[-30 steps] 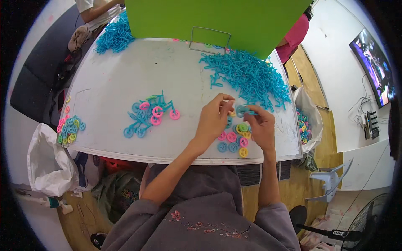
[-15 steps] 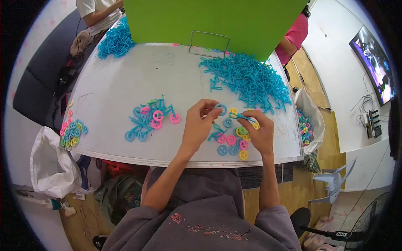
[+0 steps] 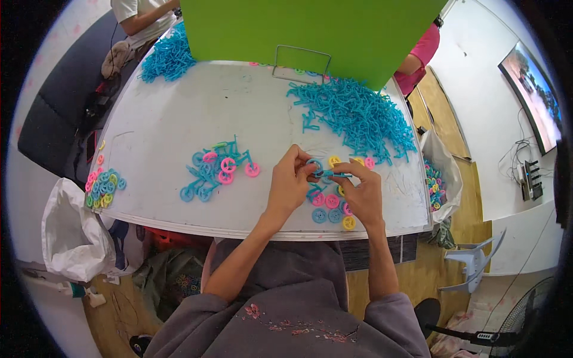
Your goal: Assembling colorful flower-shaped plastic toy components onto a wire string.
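The landmark is the large heap of blue frames (image 3: pixel 358 113) on the white table (image 3: pixel 250 119). On the person's side of that heap and slightly to its left, the 2 hands meet over the work. The left hand (image 3: pixel 287 184) is nearly closed, thumb and fingers pinching the rim of 1 blue wheel (image 3: pixel 316 161). The right hand (image 3: pixel 365 194) is also nearly closed, its fingertips gripping 1 blue bicycle frame (image 3: pixel 329 173) that points toward the wheel. Whether wheel and frame touch or have joined is too small to tell.

Between the heap and the table's near edge, loose wheels (image 3: pixel 332 201) in pink, blue and yellow lie partly under the hands. Left of the heap and nearer the person is a cluster of part-built bicycles (image 3: pixel 206 170), some with pink wheels and others with blue. Much farther left of the heap, more wheels (image 3: pixel 107 184) lie by the table's edge.

The step in hand seems to be fitting the wheel to the frame. As I judge it, the next move calls for lining up the wheel's centre with the frame's end, then a firm, even push while the right hand steadies the thin frame.
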Motion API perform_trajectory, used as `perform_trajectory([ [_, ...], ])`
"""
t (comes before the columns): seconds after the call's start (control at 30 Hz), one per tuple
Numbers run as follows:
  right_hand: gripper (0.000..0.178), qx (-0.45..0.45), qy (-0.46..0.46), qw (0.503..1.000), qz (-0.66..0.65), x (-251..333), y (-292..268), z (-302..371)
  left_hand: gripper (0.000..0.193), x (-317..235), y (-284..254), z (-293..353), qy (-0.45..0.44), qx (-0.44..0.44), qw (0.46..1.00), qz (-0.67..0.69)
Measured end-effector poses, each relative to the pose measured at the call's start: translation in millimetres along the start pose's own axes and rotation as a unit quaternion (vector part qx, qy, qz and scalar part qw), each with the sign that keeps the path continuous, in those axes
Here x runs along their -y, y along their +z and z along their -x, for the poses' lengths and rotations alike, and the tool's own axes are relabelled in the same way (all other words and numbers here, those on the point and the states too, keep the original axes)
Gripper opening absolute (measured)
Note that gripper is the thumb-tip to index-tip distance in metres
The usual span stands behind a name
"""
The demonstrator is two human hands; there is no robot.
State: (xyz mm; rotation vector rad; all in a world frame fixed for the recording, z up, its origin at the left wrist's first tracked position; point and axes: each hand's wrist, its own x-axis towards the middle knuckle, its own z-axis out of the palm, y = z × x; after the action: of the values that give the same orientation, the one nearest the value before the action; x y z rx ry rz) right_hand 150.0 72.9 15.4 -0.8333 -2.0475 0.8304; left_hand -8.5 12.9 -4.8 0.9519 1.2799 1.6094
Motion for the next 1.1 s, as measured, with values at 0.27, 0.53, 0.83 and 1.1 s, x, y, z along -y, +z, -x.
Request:
perform_trajectory([
  [0.27, 0.017, 0.027, 0.135, 0.990, 0.013, 13.3, -0.8, -3.6, 0.016, -5.6, 3.6, 8.4, 0.081, -0.030, 0.994, -0.073],
  [0.53, 0.021, 0.034, 0.219, 0.959, -0.174, -8.1, 6.8, -0.9, 0.018, -2.9, 5.7, 11.8, 0.142, -0.051, 0.985, -0.077],
  [0.83, 0.022, 0.063, 0.281, 0.902, -0.321, -4.9, 0.5, -6.3, 0.015, -10.2, 15.2, 14.0, 0.210, -0.084, 0.968, -0.108],
  [1.1, 0.017, -0.108, 0.099, 0.988, -0.053, 14.3, 18.4, 1.5, 0.015, -8.0, 10.2, 11.2, 0.167, -0.083, 0.978, -0.092],
])
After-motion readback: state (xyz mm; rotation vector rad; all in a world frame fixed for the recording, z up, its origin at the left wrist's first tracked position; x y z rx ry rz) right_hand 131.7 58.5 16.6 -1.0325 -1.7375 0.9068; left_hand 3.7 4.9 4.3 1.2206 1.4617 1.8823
